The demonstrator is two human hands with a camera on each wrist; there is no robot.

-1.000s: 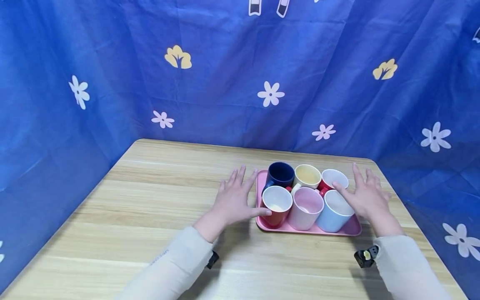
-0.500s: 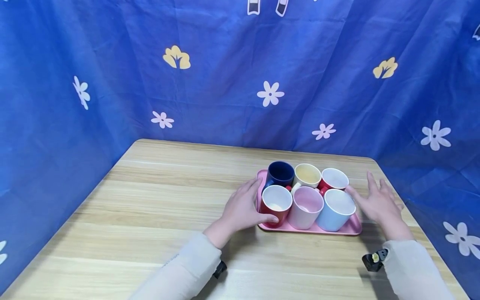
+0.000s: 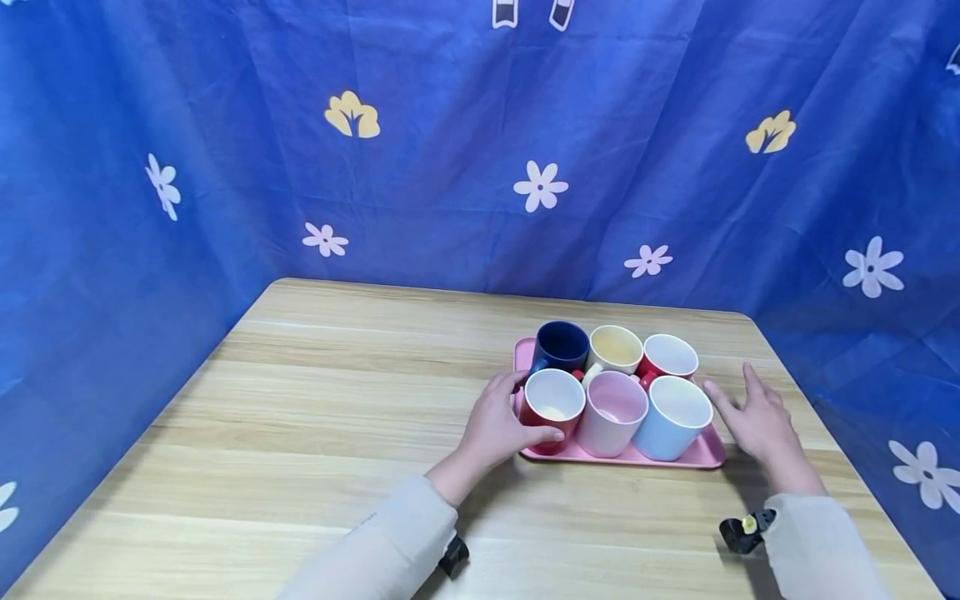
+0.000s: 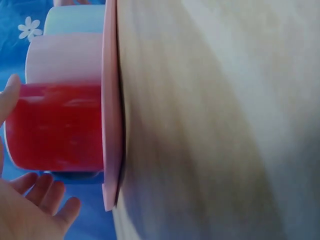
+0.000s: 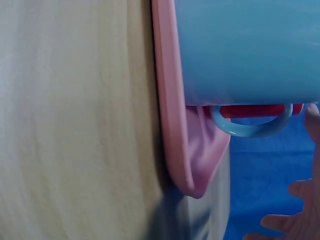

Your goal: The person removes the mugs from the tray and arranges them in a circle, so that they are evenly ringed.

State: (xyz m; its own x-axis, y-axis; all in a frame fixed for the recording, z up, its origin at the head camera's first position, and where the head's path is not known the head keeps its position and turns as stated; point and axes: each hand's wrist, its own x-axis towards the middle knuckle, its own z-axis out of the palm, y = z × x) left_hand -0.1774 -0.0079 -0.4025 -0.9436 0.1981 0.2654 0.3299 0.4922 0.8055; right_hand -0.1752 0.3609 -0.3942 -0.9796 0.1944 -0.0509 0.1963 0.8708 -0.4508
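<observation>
Left hand's got thumb and fingers wide apart around the glossy red cylindrical mug, near left corner of the pink rectangular tray; can't tell if they're touching it. Right hand is loosely spread, holding nothing, just by the tray's right end, next to a light blue round mug. Tray's front middle has a pale pink mug; dark blue, cream and red-and-white mugs crowd its back row, handles poking between rows. Underneath is a light wood-grain table, flowery blue cloth curtain behind.
</observation>
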